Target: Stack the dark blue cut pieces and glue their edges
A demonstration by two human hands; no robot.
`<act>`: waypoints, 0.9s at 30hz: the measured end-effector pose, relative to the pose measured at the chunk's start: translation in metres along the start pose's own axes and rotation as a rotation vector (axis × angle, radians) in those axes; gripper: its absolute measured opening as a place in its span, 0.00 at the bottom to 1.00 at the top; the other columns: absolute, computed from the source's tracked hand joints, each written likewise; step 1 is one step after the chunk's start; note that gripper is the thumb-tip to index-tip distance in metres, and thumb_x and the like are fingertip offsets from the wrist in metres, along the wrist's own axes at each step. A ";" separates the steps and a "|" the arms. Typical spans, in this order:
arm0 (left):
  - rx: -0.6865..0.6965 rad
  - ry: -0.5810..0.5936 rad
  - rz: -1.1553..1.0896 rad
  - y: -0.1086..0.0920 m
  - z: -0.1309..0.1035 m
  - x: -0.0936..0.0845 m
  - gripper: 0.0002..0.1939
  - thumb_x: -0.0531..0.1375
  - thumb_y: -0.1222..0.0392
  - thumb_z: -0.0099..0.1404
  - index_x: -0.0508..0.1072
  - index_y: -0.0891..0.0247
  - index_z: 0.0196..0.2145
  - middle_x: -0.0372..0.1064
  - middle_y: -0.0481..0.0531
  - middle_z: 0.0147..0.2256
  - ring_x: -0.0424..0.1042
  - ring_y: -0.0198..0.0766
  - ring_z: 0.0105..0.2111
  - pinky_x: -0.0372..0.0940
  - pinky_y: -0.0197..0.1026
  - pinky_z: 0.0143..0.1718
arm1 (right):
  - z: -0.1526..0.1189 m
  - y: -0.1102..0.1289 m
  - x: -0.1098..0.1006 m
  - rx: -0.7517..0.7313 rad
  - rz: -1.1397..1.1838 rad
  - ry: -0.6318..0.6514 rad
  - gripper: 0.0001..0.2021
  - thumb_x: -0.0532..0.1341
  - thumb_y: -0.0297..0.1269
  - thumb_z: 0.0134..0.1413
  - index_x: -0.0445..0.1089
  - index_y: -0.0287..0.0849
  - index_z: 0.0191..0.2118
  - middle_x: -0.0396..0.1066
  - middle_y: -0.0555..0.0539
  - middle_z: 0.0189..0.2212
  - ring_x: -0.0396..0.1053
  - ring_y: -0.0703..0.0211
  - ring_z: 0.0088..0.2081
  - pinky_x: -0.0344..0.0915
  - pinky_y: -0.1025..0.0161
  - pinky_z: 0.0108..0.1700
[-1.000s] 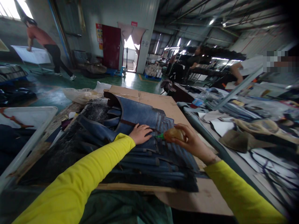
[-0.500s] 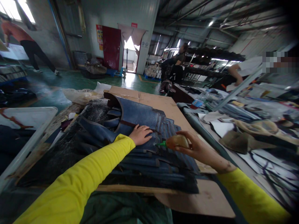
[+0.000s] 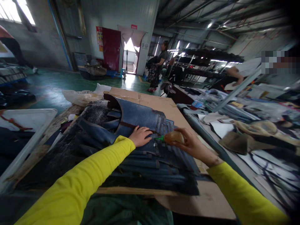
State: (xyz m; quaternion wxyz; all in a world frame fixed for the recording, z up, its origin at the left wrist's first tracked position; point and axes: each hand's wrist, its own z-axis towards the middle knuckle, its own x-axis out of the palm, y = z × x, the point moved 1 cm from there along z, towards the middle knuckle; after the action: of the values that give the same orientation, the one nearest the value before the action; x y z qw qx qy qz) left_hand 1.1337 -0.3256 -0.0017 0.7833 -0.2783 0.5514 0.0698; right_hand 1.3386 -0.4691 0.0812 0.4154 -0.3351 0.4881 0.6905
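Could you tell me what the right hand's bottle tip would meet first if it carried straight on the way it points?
Probably the left hand: the green tip of the bottle in the right hand aims at its fingers.

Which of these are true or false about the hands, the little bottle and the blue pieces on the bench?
1. The right hand holds a small amber squeeze bottle with a green nozzle. True.
2. The left hand is lifted clear of the stack of dark blue cut leather pieces. False: it rests flat on it.
3. The stack lies on a brown cardboard sheet. True.
4. Both sleeves are red. False: yellow.
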 end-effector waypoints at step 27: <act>-0.013 0.022 -0.013 -0.003 -0.001 -0.003 0.19 0.48 0.49 0.66 0.65 0.53 0.51 0.59 0.50 0.57 0.54 0.41 0.58 0.43 0.58 0.60 | 0.004 -0.024 0.015 0.065 0.055 -0.085 0.22 0.58 0.49 0.55 0.56 0.44 0.52 0.63 0.41 0.44 0.65 0.47 0.45 0.67 0.51 0.44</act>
State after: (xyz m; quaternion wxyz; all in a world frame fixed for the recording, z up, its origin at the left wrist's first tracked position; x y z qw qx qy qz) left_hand 1.1326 -0.3278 0.0015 0.7758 -0.2875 0.5579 0.0654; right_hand 1.3537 -0.4573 0.0603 0.4273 -0.2781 0.5014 0.6990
